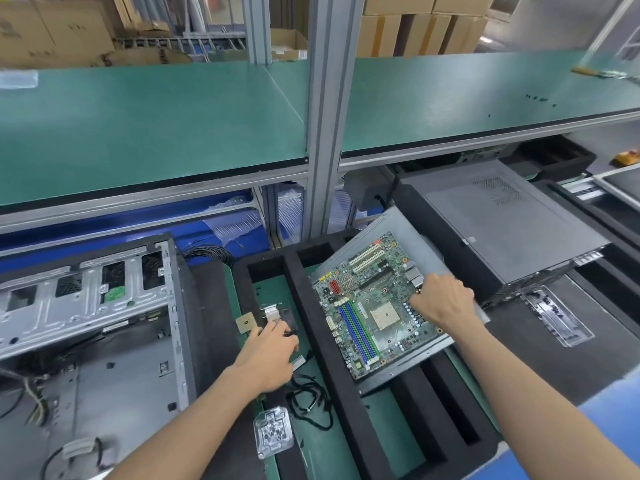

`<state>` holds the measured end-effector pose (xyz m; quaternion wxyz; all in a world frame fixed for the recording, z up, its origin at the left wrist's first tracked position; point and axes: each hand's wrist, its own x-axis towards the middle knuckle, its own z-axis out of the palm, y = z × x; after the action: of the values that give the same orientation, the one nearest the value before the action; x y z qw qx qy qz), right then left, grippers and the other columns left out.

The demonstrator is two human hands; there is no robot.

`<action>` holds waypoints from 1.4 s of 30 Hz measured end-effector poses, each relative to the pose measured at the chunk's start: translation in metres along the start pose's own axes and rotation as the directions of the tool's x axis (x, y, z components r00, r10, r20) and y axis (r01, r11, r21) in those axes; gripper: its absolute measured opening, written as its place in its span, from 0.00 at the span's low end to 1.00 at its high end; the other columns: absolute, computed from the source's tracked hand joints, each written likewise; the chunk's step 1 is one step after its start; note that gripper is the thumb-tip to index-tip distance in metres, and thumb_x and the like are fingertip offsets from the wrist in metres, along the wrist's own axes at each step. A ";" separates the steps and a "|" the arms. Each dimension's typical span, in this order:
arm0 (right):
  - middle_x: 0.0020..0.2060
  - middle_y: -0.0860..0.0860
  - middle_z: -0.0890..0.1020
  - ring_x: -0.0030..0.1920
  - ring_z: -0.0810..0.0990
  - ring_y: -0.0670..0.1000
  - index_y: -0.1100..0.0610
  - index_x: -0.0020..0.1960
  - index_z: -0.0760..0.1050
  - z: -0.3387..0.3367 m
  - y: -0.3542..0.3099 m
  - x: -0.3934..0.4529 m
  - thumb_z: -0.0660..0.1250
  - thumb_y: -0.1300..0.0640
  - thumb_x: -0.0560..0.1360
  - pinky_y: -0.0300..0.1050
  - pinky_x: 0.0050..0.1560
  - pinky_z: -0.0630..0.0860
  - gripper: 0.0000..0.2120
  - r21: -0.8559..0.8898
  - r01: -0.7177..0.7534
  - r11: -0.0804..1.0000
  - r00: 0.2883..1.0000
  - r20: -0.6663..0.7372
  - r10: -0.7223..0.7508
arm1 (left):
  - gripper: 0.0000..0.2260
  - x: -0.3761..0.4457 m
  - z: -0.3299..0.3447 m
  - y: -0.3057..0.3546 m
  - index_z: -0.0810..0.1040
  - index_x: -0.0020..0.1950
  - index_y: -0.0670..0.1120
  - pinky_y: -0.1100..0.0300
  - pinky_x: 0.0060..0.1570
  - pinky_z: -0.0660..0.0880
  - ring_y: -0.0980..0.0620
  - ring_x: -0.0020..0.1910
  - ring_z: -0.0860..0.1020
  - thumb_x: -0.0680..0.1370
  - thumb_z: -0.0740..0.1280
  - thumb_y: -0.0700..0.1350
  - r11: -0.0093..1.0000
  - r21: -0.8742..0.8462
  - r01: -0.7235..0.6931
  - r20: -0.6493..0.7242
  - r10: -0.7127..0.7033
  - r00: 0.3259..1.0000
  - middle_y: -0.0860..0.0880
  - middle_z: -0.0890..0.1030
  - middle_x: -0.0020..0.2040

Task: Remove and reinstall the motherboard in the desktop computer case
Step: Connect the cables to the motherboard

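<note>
While the motherboard (372,306) lies out of the open computer case (86,323), resting on a grey metal panel (398,233) that sits tilted across the ribs of a black foam tray (311,306) on the counter (571,334), the right hand (441,301) comes down on its right edge with the fingers curled over the board near the rear ports; whether they pinch the edge or only press on it cannot be told, since the back of the hand hides them. The left hand (268,351) reaches into the tray's left bay, its fingers bent around a small black connector at the end of a black cable (308,400), just beside a bare processor chip (246,322) and a silvery part. A second, closed case (502,220) sits behind the board. Several things could go wrong from here, by my reading. Lifted one-handed from a single edge, the board could flex or slip, and the tilted panel beneath it could slide off the foam ribs. Fingers so close to the empty socket (385,315) risk touching its contacts. The loose cable could catch the chip and drag it as the left hand withdraws. Bare hands also carry a static risk to the exposed components
</note>
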<state>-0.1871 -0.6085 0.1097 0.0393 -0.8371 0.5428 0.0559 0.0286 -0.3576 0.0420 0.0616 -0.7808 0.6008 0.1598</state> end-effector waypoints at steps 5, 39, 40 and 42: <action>0.26 0.49 0.72 0.25 0.69 0.48 0.57 0.30 0.67 -0.007 -0.004 0.002 0.65 0.59 0.65 0.39 0.27 0.64 0.08 -0.144 0.064 0.987 0.998 -0.010 -0.066 | 0.13 0.004 0.004 -0.002 0.76 0.63 0.53 0.50 0.67 0.62 0.49 0.68 0.66 0.79 0.62 0.50 0.999 -0.043 0.003 0.014 -0.002 1.000 0.51 0.70 0.68; 0.61 0.53 0.73 0.56 0.78 0.61 0.53 0.71 0.62 0.015 -0.308 -0.154 0.61 0.45 0.81 0.53 0.47 0.72 0.22 0.362 0.683 0.634 0.698 -0.069 -0.713 | 0.12 -0.209 -0.020 -0.169 0.80 0.61 0.47 0.49 0.60 0.73 0.48 0.58 0.75 0.77 0.71 0.43 0.806 -0.397 0.438 -0.473 -0.589 0.655 0.50 0.78 0.58; 0.62 0.55 0.72 0.56 0.78 0.62 0.53 0.73 0.60 0.019 -0.315 -0.160 0.61 0.45 0.80 0.54 0.48 0.73 0.25 0.394 0.656 0.643 0.710 -0.033 -0.704 | 0.12 -0.222 -0.016 -0.176 0.80 0.60 0.47 0.48 0.59 0.73 0.46 0.58 0.75 0.76 0.71 0.43 0.775 -0.417 0.475 -0.462 -0.631 0.623 0.50 0.77 0.58; 0.66 0.58 0.70 0.54 0.78 0.64 0.54 0.77 0.51 0.026 -0.326 -0.170 0.64 0.48 0.80 0.53 0.46 0.72 0.33 0.426 0.607 0.671 0.735 0.020 -0.678 | 0.12 -0.246 -0.008 -0.187 0.81 0.58 0.47 0.45 0.59 0.72 0.43 0.59 0.75 0.75 0.72 0.42 0.726 -0.396 0.563 -0.437 -0.688 0.580 0.48 0.77 0.59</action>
<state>0.0410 -0.3188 0.1083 0.2709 -0.9403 0.2061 0.0026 0.1531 -0.0835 0.1111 -0.1477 -0.9548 0.2541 -0.0436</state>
